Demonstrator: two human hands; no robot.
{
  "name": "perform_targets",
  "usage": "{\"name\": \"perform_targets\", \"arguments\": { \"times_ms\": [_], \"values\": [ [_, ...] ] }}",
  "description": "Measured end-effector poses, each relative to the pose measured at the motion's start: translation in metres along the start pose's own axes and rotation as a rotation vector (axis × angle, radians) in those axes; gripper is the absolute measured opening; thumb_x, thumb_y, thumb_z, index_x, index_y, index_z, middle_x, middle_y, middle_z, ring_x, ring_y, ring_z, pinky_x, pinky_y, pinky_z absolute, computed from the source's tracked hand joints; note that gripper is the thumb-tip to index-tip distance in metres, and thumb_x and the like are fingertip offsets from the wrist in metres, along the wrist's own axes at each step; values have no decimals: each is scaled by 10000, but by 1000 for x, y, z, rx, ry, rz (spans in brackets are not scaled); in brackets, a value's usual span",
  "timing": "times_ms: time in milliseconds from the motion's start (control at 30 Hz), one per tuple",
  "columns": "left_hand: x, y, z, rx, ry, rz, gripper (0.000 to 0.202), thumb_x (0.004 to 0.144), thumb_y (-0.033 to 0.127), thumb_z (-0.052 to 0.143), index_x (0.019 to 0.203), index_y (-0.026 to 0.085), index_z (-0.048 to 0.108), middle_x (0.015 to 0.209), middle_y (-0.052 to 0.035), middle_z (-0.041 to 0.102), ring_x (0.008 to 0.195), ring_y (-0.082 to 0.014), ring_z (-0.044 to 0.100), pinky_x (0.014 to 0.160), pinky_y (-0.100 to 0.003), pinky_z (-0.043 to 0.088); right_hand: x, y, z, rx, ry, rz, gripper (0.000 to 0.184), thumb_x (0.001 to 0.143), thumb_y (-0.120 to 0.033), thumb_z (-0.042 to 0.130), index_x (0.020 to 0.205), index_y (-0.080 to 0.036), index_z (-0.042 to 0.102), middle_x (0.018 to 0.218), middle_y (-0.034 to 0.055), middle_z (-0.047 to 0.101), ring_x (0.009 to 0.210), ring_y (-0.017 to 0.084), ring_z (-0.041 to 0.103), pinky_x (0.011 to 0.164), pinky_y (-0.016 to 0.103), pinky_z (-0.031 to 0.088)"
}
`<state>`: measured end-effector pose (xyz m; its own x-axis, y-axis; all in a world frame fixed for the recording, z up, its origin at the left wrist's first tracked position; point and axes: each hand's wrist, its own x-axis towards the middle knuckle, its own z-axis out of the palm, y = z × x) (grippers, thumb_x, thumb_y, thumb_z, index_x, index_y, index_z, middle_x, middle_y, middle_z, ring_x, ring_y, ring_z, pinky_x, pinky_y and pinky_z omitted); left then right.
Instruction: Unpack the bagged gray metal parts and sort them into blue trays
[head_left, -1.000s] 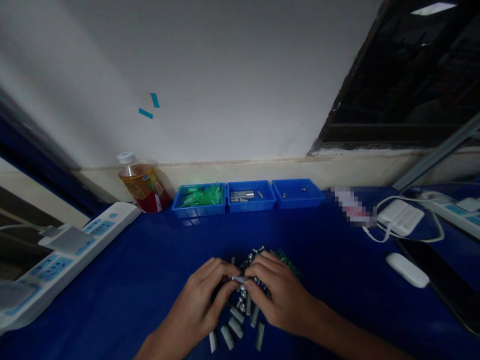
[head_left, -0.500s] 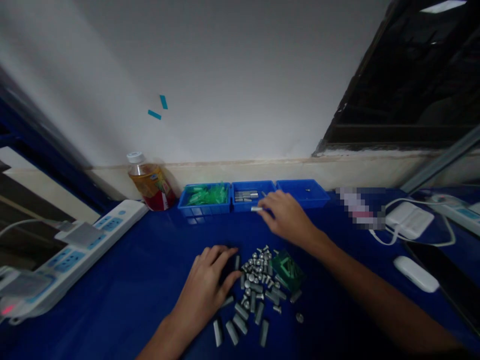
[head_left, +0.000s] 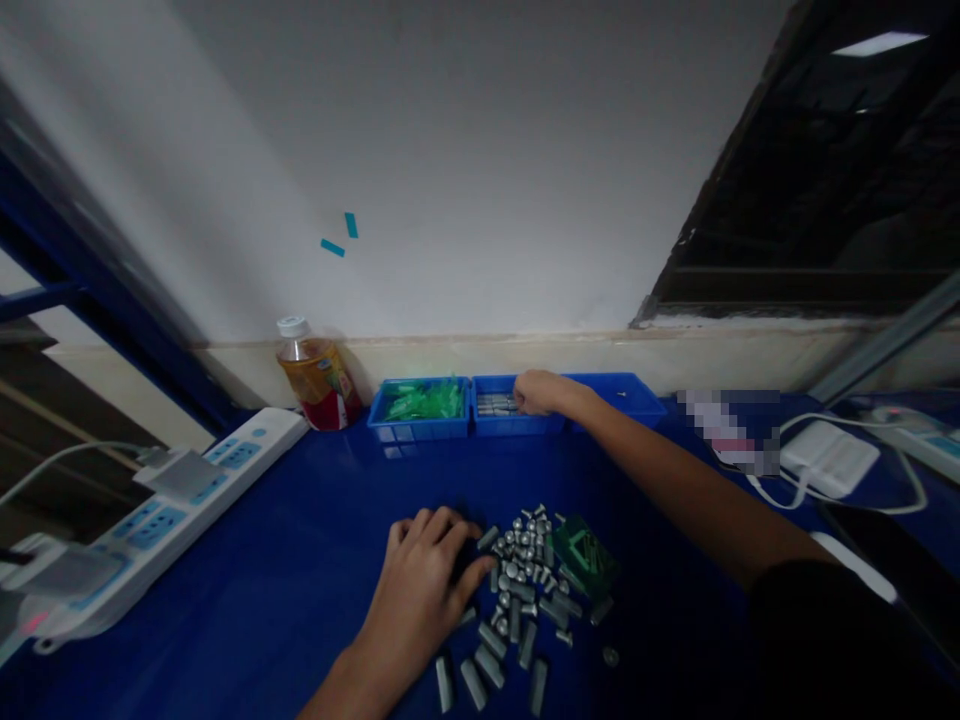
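Note:
My left hand [head_left: 429, 565] lies on the blue table with its fingers loosely spread. Its thumb and index finger are apart, beside a loose pile of metal hex standoffs [head_left: 491, 640] and round-headed screws [head_left: 525, 545]. One grey standoff [head_left: 487, 538] is close to the index fingertip. My right hand [head_left: 540, 392] reaches to the middle blue bin [head_left: 517, 425], its fingers curled down over the bin's right part. Whatever is between those fingertips is hidden. Several metal standoffs [head_left: 495, 404] lie in rows in this bin.
A green bag [head_left: 592, 560] lies right of the pile. Bins with green plastic pieces [head_left: 424, 400] and a small screw [head_left: 621, 394] flank the middle one. Around the sides are a bottle [head_left: 319, 380], power strip [head_left: 225, 470], white charger [head_left: 832, 458] and dark phone [head_left: 892, 550].
My right hand has moved back from in front of the bins to the middle bin; the metal standoff it pinched is now out of sight. My left hand stays by the pile.

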<state>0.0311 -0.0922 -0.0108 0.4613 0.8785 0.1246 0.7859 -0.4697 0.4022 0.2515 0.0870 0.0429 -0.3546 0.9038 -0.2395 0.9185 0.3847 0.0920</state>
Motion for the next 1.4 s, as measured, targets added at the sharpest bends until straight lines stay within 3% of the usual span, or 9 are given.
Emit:
{"name": "perform_targets", "arguments": {
  "times_ms": [200, 367, 500, 633, 733, 933, 1033, 1233, 1400],
  "values": [
    [0, -1, 2, 24, -2, -18, 154, 882, 246, 491, 966, 246, 620, 967, -41, 621, 916, -238, 534, 789, -405, 322, 1, -2, -4, -23, 82, 34, 297, 744, -237, 678, 974, -49, 691, 1011, 239, 662, 948, 307, 626, 745, 322, 455],
    [4, -2, 2, 49, 26, -45, 141, 855, 264, 538, 973, 256, 615, 991, -32, 618, 953, -251, 522, 820, -421, 315, -33, -9, -4, 152, 222, -50, 257, 872, -364, 543, 955, -152, 663, 888, 95, 688, 814, 190, 629, 689, 262, 431],
    [6, 1, 0, -44, 44, -61, 147, 904, 253, 445, 901, 213, 586, 930, -40, 612, 905, -229, 520, 805, -398, 337, -92, -44, 30, 496, 579, -187, 159, 897, -273, 502, 860, -169, 616, 790, 36, 639, 772, 159, 578, 753, 289, 416],
    [2, 11, 1, -323, 18, 6, 222, 952, 299, 344, 865, 187, 514, 846, -38, 571, 823, -194, 502, 749, -341, 380, -149, -85, 71, 512, 558, -379, 220, 849, -256, 571, 1049, -166, 560, 920, 62, 624, 877, 200, 550, 820, 338, 412],
    [-2, 19, 6, -417, -8, 77, 230, 958, 290, 331, 830, 184, 491, 806, -34, 552, 790, -184, 492, 728, -321, 392, -168, -97, 85, 498, 566, -383, 134, 880, -206, 517, 1001, -167, 557, 899, 56, 620, 868, 196, 541, 825, 334, 404],
    [-4, 14, 4, -451, 7, 217, 98, 924, 233, 444, 1001, 195, 491, 919, -40, 581, 871, -175, 523, 792, -310, 418, -170, -97, 85, 726, 632, -267, 80, 892, -217, 496, 867, -178, 561, 795, 23, 612, 762, 155, 551, 725, 289, 399],
    [-5, 11, 0, -431, 79, 320, 243, 882, 179, 525, 1113, 217, 462, 994, -40, 588, 924, -171, 527, 813, -298, 424, -170, -102, 84, 799, 639, -258, 163, 912, -203, 439, 811, -178, 564, 718, 12, 588, 704, 137, 548, 682, 270, 393],
    [-6, 13, -7, -400, 135, 308, 64, 892, 175, 483, 879, 179, 546, 763, -20, 587, 721, -151, 519, 656, -269, 401, -173, -108, 78, 801, 647, -254, 107, 901, -218, 454, 852, -187, 545, 748, 11, 593, 729, 142, 553, 698, 273, 401],
    [-7, 12, -5, -427, 123, 282, 230, 910, 222, 448, 696, 167, 509, 623, 3, 540, 616, -131, 488, 608, -259, 366, -178, -114, 78, 613, 679, -313, 89, 859, -217, 525, 941, -183, 535, 857, 39, 605, 810, 175, 540, 760, 311, 397]
  ]
}}
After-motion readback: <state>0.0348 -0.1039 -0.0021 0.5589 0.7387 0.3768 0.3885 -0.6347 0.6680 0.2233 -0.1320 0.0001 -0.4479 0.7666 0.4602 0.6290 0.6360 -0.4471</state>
